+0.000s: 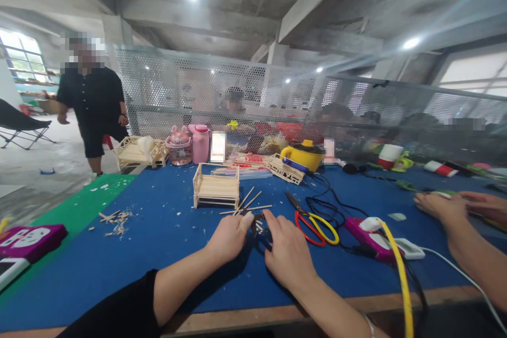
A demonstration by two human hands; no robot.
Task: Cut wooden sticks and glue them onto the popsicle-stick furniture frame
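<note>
My left hand [227, 236] is closed near the table's middle, its fingertips at a dark cutting tool [255, 226] and the ends of thin sticks; what exactly it grips is too small to tell. Close beside it on the right, my right hand [288, 251] bends round the tool's dark handle, with the index finger stretched along it. Several loose wooden sticks [253, 199] fan out just beyond both hands. Behind them stands a small wooden frame like a little bed [216, 187]. Red and yellow handled scissors [312, 224] lie to the right.
Purple power strips [372, 240] lie right and far left [34, 240], with a yellow cable [402, 274] at right. Another person's hands [447, 208] work at far right. Stick scraps [116, 222], a yellow pot [304, 156] and pink bottles [200, 143] are around. A person [93, 100] stands left.
</note>
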